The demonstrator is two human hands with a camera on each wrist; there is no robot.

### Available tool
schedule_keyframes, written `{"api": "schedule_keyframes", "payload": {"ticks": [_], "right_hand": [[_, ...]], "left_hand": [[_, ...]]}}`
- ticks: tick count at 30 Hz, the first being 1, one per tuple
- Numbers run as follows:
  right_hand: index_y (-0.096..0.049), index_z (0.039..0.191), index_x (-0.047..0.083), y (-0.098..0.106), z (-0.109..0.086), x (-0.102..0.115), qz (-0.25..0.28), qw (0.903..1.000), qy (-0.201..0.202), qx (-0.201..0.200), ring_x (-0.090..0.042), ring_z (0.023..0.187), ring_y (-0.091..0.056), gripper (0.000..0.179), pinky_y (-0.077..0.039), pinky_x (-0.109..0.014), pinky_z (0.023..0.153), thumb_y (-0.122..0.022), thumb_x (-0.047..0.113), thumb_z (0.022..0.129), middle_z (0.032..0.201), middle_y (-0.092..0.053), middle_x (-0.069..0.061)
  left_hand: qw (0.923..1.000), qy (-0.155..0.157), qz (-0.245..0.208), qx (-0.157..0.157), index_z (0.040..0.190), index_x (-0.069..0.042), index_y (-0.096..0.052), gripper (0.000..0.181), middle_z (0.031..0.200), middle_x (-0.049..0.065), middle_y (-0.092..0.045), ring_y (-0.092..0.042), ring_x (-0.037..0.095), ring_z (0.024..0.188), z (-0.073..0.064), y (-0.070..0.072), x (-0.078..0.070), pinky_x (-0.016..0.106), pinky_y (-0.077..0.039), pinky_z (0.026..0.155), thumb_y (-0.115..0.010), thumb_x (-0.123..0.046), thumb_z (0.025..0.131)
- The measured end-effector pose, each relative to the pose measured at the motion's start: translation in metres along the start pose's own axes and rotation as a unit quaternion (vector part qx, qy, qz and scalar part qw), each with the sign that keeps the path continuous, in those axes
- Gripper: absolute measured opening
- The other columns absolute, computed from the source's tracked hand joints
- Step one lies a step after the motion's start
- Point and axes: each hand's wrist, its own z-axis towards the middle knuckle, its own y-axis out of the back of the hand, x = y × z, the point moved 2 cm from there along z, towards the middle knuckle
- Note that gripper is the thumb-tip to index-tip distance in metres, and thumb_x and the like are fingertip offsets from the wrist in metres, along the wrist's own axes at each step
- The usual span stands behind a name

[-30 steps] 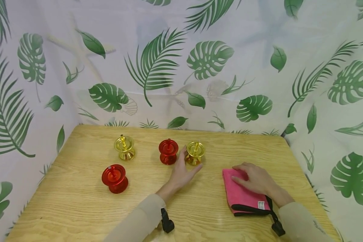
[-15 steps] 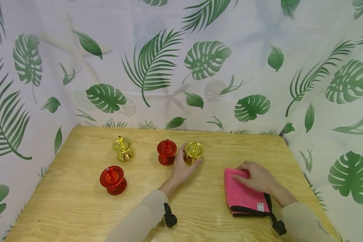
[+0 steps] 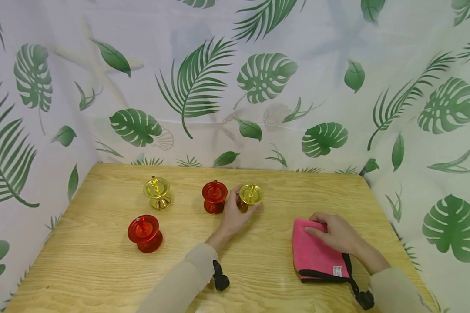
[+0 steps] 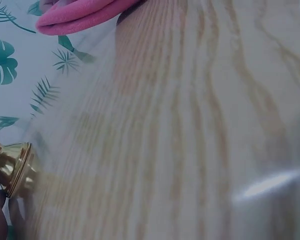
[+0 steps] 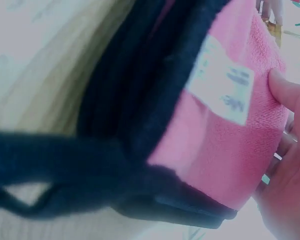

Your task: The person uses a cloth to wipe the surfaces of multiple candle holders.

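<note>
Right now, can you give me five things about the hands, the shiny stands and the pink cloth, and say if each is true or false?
1. The right hand holds the pink cloth. True.
2. The left hand is holding a red stand. False: the left hand grips a gold stand.
3. There are three red stands. False: there are two, a back red stand and a front red stand.
4. The cloth has a white label on it. True.
5. The cloth's edging is yellow. False: the edging is black.
</note>
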Motion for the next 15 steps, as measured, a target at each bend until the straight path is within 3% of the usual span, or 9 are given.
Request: {"api": "schedule_keyframes", "payload": {"ticks": [8, 15], "right_hand": [[-0.074, 0.117, 0.012, 0.013, -0.006, 0.005, 0.042, 0.9987, -0.027, -0.013, -0.007, 0.067, -0.056, 0.033, -0.045, -0.022, 0.061, -0.073, 0.04, 0.099, 0.081, -0.066, 0.005], [-0.075, 0.114, 0.013, 0.027, -0.012, 0.013, 0.058, 0.9969, -0.001, -0.053, -0.005, 0.063, -0.054, 0.025, -0.045, -0.023, 0.058, -0.071, 0.033, 0.101, 0.076, -0.066, 0.004]], "left_hand": [[0.9996, -0.015, -0.022, 0.01, 0.155, -0.001, -0.036, 0.08, 0.145, 0.02, -0.064, -0.064, 0.033, 0.131, -0.008, -0.003, -0.002, 0.051, -0.052, 0.113, -0.081, -0.023, 0.094], [0.9989, -0.027, -0.021, 0.032, 0.152, -0.006, -0.04, 0.075, 0.141, 0.015, -0.066, -0.064, 0.029, 0.13, -0.02, -0.003, -0.008, 0.047, -0.052, 0.113, -0.082, -0.024, 0.093]]}}
